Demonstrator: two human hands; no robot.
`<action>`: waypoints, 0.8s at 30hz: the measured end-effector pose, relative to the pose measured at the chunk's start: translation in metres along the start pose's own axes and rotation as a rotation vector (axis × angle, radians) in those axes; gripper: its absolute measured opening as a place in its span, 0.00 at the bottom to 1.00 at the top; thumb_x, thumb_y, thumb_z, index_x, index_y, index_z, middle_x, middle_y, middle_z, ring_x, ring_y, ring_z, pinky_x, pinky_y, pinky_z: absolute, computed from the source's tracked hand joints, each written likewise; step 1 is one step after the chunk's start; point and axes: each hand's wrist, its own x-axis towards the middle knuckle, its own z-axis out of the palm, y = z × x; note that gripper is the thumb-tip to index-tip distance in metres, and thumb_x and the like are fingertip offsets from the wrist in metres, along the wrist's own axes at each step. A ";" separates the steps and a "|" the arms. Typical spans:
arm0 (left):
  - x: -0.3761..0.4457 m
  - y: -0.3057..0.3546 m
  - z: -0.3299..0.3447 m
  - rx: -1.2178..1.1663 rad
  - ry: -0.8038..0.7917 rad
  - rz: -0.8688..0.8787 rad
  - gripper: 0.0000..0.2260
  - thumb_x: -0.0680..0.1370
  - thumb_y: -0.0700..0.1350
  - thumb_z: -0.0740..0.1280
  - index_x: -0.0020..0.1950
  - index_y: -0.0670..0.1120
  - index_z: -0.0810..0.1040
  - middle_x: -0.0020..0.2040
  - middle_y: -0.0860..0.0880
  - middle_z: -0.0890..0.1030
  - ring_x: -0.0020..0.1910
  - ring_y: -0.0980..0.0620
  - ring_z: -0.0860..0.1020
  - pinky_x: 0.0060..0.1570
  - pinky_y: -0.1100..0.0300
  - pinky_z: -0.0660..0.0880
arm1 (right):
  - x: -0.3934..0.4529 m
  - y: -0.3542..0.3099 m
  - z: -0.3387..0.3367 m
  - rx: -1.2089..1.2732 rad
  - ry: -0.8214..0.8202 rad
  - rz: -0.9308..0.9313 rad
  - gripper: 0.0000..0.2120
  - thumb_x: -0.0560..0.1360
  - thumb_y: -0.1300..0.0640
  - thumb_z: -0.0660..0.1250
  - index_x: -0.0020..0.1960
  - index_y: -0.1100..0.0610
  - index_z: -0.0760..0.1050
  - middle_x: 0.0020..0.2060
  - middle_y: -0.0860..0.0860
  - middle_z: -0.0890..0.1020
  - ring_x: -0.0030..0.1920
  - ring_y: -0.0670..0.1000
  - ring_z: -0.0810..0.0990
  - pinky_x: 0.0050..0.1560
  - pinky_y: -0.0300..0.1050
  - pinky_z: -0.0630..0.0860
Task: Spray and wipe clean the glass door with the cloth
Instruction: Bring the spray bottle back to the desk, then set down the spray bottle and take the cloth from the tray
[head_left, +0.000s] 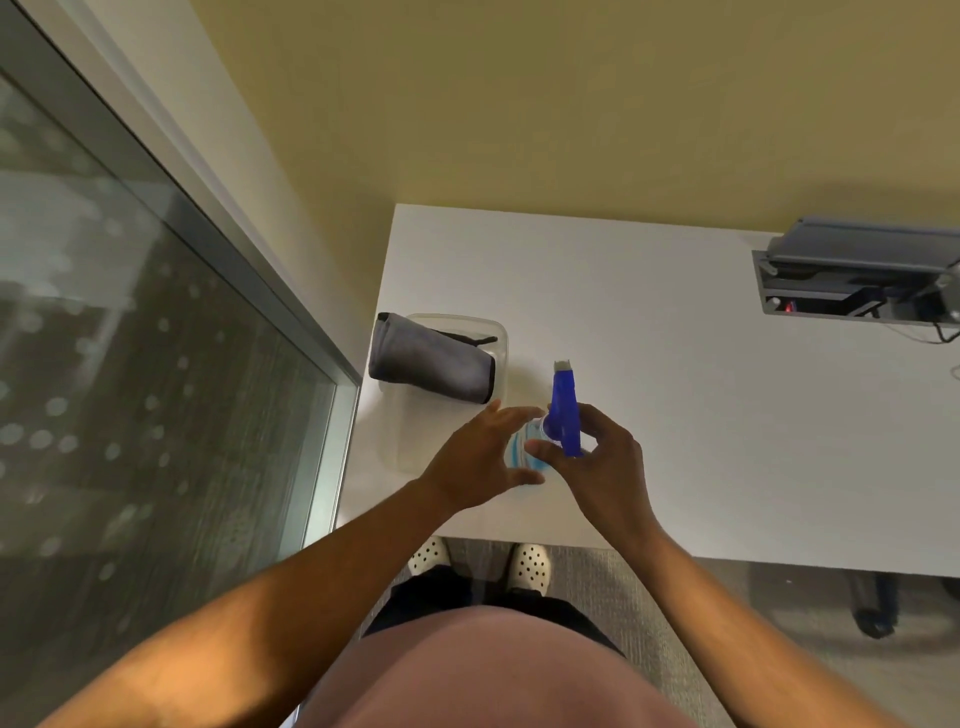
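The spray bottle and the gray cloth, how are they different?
The spray bottle stands upright on the white table; the gray cloth lies folded in a clear tray. The bottle has a bright blue top; the cloth is plain gray. The left hand and right hand are at the bottle; nothing touches the cloth. Both sit near the table's left end.

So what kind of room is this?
Probably an office or meeting room. There is a plain white table with a cable box set into its top, grey carpet on the floor, and a frosted-dot glass door beside it.
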 end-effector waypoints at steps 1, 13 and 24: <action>-0.002 -0.001 -0.003 0.014 0.007 0.026 0.37 0.76 0.56 0.78 0.81 0.48 0.69 0.80 0.46 0.74 0.80 0.41 0.71 0.77 0.54 0.58 | 0.000 -0.001 -0.001 0.004 -0.011 0.007 0.25 0.70 0.53 0.81 0.64 0.55 0.79 0.53 0.33 0.79 0.51 0.22 0.78 0.48 0.19 0.73; -0.007 -0.046 -0.095 0.036 0.657 -0.585 0.47 0.73 0.60 0.80 0.83 0.42 0.62 0.78 0.36 0.71 0.77 0.33 0.69 0.71 0.35 0.72 | -0.027 -0.002 -0.020 -0.295 -0.246 0.316 0.21 0.67 0.43 0.83 0.49 0.49 0.76 0.45 0.47 0.82 0.45 0.47 0.83 0.38 0.36 0.72; -0.001 -0.051 -0.107 -0.582 0.696 -0.604 0.13 0.80 0.49 0.75 0.57 0.40 0.83 0.52 0.40 0.85 0.56 0.36 0.84 0.56 0.46 0.83 | -0.037 -0.067 0.043 -0.159 -0.448 0.277 0.13 0.81 0.42 0.69 0.57 0.50 0.81 0.49 0.49 0.85 0.48 0.49 0.86 0.53 0.53 0.86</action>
